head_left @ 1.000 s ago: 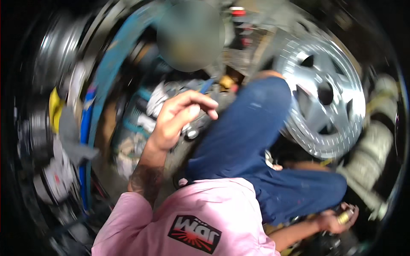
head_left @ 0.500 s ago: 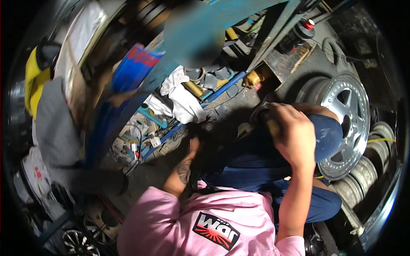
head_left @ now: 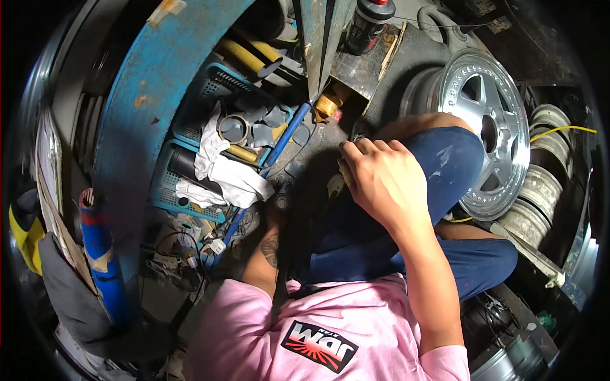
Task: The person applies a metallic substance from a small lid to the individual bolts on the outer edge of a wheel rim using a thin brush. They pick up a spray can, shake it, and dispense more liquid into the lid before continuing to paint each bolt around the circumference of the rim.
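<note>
My right hand [head_left: 386,181] is over my bent knee in dark blue trousers, palm down with the fingers curled under. A pale yellowish edge [head_left: 345,173] shows beneath its fingertips; what it belongs to is hidden. My left hand [head_left: 276,214] reaches down into deep shadow beside a small round metal-looking piece [head_left: 281,202], and its fingers cannot be made out. To the right of my knee a silver spoked wheel [head_left: 492,96] stands tilted on its edge.
Blue plastic baskets [head_left: 166,198] at the left hold white cloth [head_left: 236,180], a tan tape roll [head_left: 233,129] and scraps. A blue metal frame [head_left: 124,108] rises beside them. Further off stands a black bottle [head_left: 367,28]. Worn rims [head_left: 537,190] are stacked at the far right.
The whole view has shifted, with surroundings sitting differently in the picture. My right hand, blurred before, is now sharp and still curled over the knee. My left arm still reaches into the shadow.
</note>
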Available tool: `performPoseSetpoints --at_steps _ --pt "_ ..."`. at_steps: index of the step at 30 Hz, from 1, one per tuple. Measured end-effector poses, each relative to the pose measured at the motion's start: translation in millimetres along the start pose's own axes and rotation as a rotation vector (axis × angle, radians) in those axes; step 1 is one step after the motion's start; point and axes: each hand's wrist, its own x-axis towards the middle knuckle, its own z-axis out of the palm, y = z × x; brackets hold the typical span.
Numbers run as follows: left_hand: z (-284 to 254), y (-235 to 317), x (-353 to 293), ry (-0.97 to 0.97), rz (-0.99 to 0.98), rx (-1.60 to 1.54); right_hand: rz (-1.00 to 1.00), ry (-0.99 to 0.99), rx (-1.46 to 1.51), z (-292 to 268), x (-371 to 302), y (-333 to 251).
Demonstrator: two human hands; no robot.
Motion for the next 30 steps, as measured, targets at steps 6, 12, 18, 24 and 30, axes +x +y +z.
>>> performPoseSetpoints --at_steps 6,12,18,24,30 --pt "15.0 -12.5 -36.9 -0.002 0.036 -0.273 -0.045 0.000 0.042 -4.9 -2.3 0.6" --pt "0.4 -75.3 -86.9 0.139 0.035 -0.815 -0.045 0.027 0.072 -9.0 -8.7 5.2" --pt "-37.4 15.5 -118.8 0.519 0.180 -0.606 -0.067 0.018 0.046 -2.3 -13.3 11.5" --pt "-83.0 43.8 -106.0 0.565 0.321 -0.443 -0.123 -0.001 0.401 -21.7 -16.5 -9.6" --pt "-213.2 130.3 -227.7 0.367 0.790 -0.647 -0.237 0.093 0.946 -28.5 -62.8 -32.8"
